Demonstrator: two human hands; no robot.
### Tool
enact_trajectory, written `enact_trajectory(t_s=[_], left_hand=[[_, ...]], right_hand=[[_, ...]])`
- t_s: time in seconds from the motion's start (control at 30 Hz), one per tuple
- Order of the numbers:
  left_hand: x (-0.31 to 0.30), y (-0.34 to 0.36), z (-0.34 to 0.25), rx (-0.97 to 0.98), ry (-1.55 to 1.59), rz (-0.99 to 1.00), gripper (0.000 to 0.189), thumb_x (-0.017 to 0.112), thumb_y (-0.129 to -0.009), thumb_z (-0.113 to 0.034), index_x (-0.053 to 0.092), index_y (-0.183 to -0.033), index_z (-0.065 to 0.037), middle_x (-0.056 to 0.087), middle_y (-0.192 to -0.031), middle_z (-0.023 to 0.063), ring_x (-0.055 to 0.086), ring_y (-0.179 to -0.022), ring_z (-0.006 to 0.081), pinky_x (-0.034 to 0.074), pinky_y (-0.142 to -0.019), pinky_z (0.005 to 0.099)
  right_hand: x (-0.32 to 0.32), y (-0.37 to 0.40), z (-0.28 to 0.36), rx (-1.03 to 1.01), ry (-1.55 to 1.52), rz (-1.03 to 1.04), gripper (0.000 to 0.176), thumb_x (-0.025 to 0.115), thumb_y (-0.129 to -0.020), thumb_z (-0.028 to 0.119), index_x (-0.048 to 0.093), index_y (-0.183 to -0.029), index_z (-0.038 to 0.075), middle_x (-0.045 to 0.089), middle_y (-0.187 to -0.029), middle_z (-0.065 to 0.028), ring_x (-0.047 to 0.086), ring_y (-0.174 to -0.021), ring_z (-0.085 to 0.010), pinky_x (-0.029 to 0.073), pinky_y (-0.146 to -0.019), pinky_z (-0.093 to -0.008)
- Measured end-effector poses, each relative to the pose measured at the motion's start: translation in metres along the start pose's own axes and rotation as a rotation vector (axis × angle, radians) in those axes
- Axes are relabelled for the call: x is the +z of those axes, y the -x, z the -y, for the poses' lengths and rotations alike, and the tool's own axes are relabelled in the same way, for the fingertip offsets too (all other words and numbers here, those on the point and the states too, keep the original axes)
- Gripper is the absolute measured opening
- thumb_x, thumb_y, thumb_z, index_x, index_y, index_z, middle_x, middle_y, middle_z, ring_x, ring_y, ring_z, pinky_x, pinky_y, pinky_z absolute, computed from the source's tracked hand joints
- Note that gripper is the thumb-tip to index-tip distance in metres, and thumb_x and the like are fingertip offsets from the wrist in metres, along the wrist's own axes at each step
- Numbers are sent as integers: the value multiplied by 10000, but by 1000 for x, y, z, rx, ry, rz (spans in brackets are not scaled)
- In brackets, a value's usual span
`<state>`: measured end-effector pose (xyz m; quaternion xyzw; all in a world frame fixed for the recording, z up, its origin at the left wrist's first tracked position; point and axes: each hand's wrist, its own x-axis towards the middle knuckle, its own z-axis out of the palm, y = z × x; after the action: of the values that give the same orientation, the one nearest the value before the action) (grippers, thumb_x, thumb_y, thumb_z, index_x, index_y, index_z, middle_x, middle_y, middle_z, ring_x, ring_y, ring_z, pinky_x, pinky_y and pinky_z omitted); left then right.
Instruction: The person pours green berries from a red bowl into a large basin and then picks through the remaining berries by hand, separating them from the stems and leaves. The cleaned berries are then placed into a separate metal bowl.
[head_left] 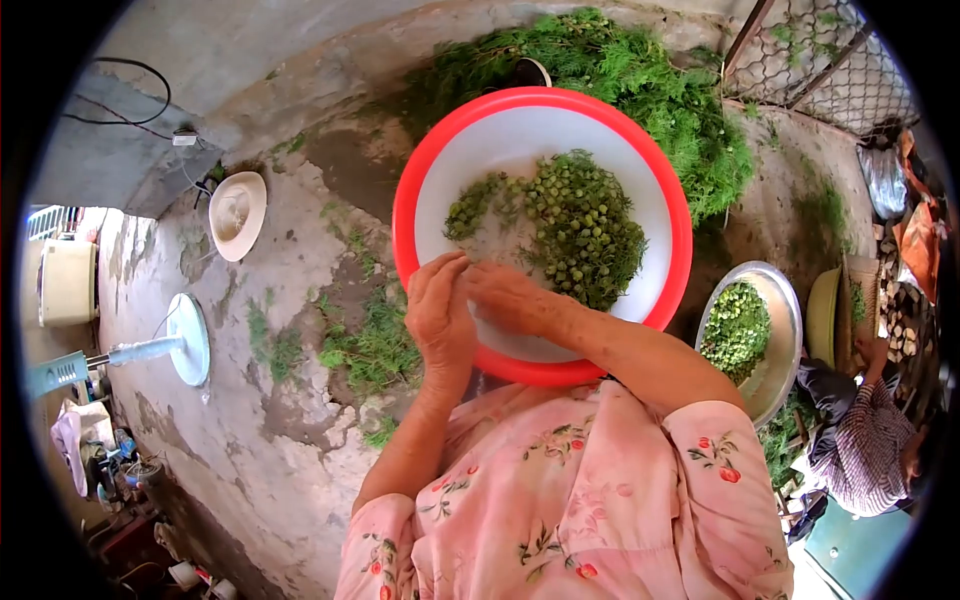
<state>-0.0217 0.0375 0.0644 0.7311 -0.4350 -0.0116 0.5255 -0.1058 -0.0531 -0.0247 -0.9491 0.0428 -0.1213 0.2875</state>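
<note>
My left hand (440, 312) and my right hand (507, 297) meet over the near left part of a large white basin with a red rim (683, 220). The fingers of both are bent and pressed together; whatever they hold is hidden between them. Inside the basin, a heap of small round green cones (585, 225) with bits of leaf lies to the right. A smaller clump of green sprigs (470, 208) sits on the left of the basin floor.
Feathery green branches (660, 110) pile up behind the basin. A metal bowl (785, 330) of green pieces stands at the right, near another person (865, 440). Loose sprigs (375, 340), a straw hat (238, 215) and a pale blue fan (188, 340) are on the left.
</note>
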Motion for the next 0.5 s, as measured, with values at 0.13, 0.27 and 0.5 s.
enact_trajectory(t_s=[0.13,0.27,0.5], left_hand=[[-2,-1,-1,9,-5,7,140,570,-821,48,643,-933,7,637,-973,99,601,-903,192,472,-784,270],[0,0,0,4,14,-3,136,571,-819,50,641,-929,9,636,-969,102,602,-896,196,473,-785,273],[1,0,-3,26,-7,5,140,566,-811,62,640,-919,12,637,-965,105,604,-888,207,474,-782,278]], right_hand=[[-41,29,3,-88,67,221,45,562,-671,108,604,-673,123,544,-881,-41,482,-899,-235,384,-818,-405],[-82,72,-13,-23,316,525,58,556,-678,144,606,-649,150,513,-813,-24,472,-859,-220,357,-872,-423],[-131,88,-53,133,700,417,93,583,-684,151,674,-704,152,547,-878,-60,501,-911,-247,338,-947,-466]])
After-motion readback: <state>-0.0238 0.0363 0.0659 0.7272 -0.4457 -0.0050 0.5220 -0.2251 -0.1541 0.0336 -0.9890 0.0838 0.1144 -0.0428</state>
